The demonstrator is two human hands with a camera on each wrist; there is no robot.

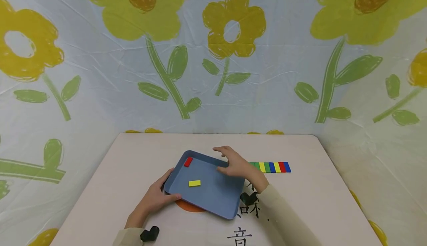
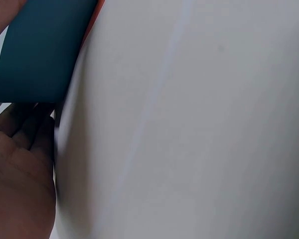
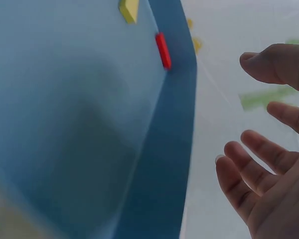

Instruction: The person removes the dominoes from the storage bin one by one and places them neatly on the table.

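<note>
A blue rectangular tray is held at a slant over the table by my left hand, which grips its left end with the thumb on the near rim. In the left wrist view the fingers go under the dark tray corner. Inside lie a red block near the far left corner and a yellow block nearer the middle. Over the tray's far right part is my right hand. Its fingers are spread and hold nothing in the right wrist view.
A row of green, yellow, blue and red blocks lies on the table to the right, its left end hidden behind the right hand. Partly under the tray shows an orange round shape. Black written characters mark the near tabletop.
</note>
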